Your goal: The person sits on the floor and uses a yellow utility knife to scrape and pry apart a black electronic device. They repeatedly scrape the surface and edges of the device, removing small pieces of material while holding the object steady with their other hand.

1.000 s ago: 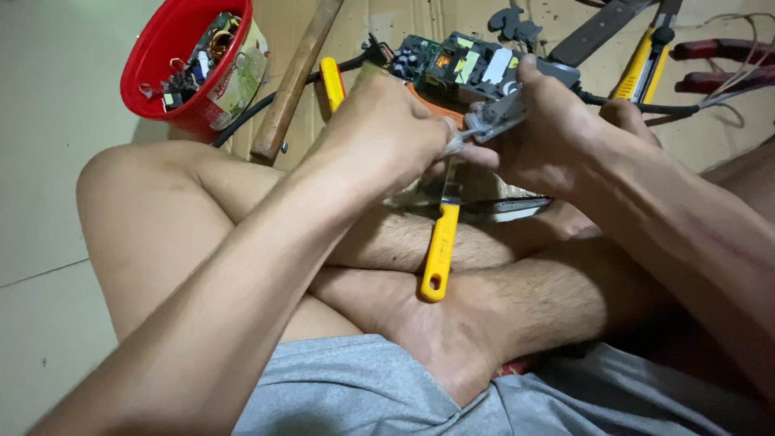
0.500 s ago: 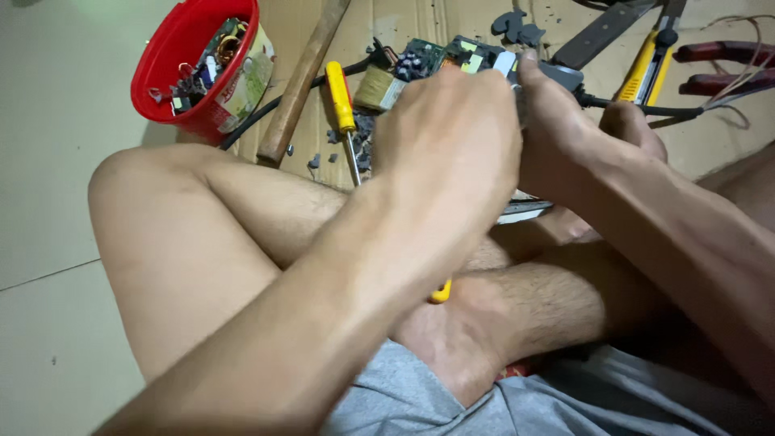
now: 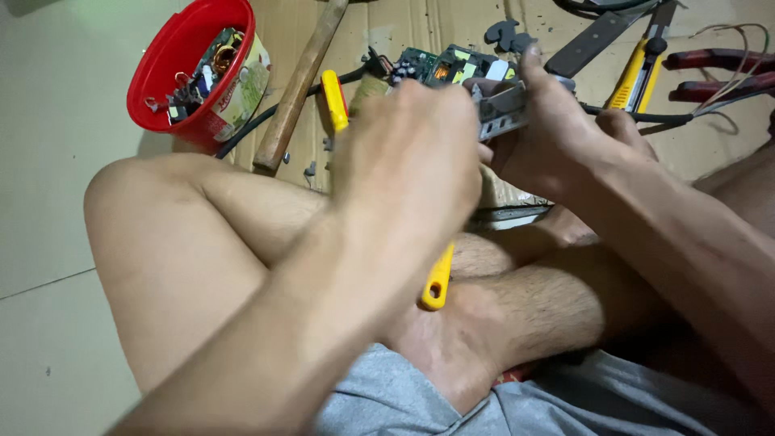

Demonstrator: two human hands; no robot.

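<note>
Left hand [image 3: 412, 153]: centre of frame, grip closed around a yellow-handled screwdriver [image 3: 437, 282] pointing down.
Right hand [image 3: 549, 133]: just right, fingers pinching a small grey metal part [image 3: 502, 109].
Farther: green circuit board [image 3: 440, 66], upper centre; red plastic bowl [image 3: 173, 60], upper left.

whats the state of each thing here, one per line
left hand: closed on a yellow-handled tool, blurred
right hand: gripping a small grey metal part
red tub: upright, open, holding electronic scraps
hammer: lying flat on the cardboard
circuit board: bare, lying on the cardboard
red-handled pliers: lying flat
</note>
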